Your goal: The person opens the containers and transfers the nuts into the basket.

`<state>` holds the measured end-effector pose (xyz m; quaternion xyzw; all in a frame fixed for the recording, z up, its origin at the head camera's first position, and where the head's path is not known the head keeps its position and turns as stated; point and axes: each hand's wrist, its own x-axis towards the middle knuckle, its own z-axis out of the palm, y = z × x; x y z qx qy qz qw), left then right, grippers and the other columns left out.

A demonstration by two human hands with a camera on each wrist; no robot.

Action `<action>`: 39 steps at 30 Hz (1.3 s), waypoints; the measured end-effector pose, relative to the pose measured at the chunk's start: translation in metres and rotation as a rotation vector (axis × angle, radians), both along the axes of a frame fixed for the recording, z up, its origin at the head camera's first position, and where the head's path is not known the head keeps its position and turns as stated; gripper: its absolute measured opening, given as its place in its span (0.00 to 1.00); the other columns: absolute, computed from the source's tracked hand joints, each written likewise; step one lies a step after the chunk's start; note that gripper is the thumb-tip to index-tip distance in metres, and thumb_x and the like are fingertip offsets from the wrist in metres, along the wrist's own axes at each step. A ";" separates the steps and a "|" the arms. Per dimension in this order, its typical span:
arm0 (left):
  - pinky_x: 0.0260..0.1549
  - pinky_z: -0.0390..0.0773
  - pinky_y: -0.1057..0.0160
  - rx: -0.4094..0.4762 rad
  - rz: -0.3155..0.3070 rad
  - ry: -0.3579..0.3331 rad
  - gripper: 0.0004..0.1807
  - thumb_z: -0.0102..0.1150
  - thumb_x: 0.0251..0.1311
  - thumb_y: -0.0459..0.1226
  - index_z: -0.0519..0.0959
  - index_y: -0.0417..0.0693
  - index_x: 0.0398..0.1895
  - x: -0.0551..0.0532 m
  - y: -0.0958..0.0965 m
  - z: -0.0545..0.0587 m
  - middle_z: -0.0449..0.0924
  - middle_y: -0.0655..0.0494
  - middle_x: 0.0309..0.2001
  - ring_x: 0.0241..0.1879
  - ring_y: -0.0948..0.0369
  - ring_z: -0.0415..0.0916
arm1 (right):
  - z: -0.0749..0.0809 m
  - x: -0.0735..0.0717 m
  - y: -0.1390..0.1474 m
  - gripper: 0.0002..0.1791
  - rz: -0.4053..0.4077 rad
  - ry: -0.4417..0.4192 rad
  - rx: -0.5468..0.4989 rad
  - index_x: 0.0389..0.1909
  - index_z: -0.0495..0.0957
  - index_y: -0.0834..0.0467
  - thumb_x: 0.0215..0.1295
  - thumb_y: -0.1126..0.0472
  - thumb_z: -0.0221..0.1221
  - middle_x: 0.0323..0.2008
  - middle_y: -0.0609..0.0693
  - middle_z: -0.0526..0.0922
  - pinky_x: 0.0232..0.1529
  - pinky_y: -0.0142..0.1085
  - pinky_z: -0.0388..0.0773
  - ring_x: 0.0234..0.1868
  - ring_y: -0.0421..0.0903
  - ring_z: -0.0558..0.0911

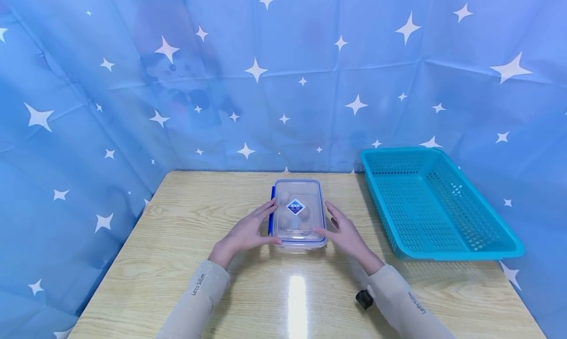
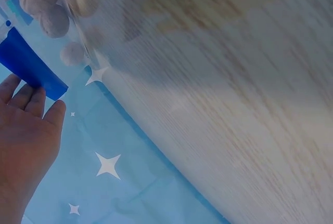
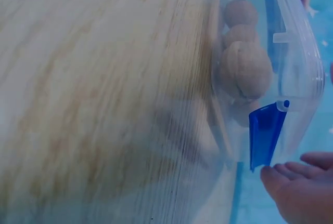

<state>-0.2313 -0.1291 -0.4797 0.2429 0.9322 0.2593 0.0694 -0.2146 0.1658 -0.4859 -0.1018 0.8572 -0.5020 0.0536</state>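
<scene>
A clear lidded food container (image 1: 301,189) with a blue seal and a diamond-shaped label stands on the table between both hands. Several round brownish things (image 3: 245,73), perhaps walnuts, lie inside it. On its left side, the fingers of my left hand (image 1: 243,233) touch a blue latch (image 2: 31,63) that sticks out from the wall, while the thumb is at the front edge. My right hand (image 1: 347,236) is at the other side, its fingertips by a flared blue latch (image 3: 266,133) and its thumb over the lid's front right corner.
A large turquoise plastic basket (image 1: 400,216) stands at the right on the wood-grain table (image 1: 186,216). Behind the table hangs a blue curtain (image 1: 301,103) with white stars. A small black object (image 1: 364,299) shows at the right sleeve.
</scene>
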 end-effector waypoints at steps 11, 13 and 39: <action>0.74 0.62 0.45 0.002 0.009 -0.010 0.58 0.66 0.49 0.67 0.50 0.61 0.80 0.001 0.001 0.001 0.41 0.68 0.81 0.79 0.53 0.48 | -0.004 0.005 -0.001 0.60 0.076 0.021 0.034 0.80 0.40 0.60 0.58 0.47 0.70 0.80 0.62 0.41 0.77 0.57 0.55 0.80 0.63 0.47; 0.74 0.62 0.45 0.003 0.007 -0.007 0.58 0.66 0.49 0.67 0.51 0.61 0.80 0.001 0.001 0.001 0.41 0.68 0.81 0.79 0.54 0.48 | -0.006 0.005 -0.001 0.61 0.084 0.026 0.039 0.80 0.40 0.61 0.58 0.48 0.71 0.80 0.63 0.41 0.76 0.58 0.54 0.80 0.64 0.46; 0.72 0.65 0.45 -0.027 0.009 -0.010 0.57 0.65 0.50 0.67 0.51 0.59 0.80 0.002 0.003 0.004 0.41 0.66 0.82 0.79 0.52 0.49 | -0.009 0.004 -0.003 0.66 0.109 0.063 0.103 0.79 0.39 0.64 0.53 0.45 0.73 0.80 0.63 0.37 0.75 0.65 0.48 0.79 0.67 0.44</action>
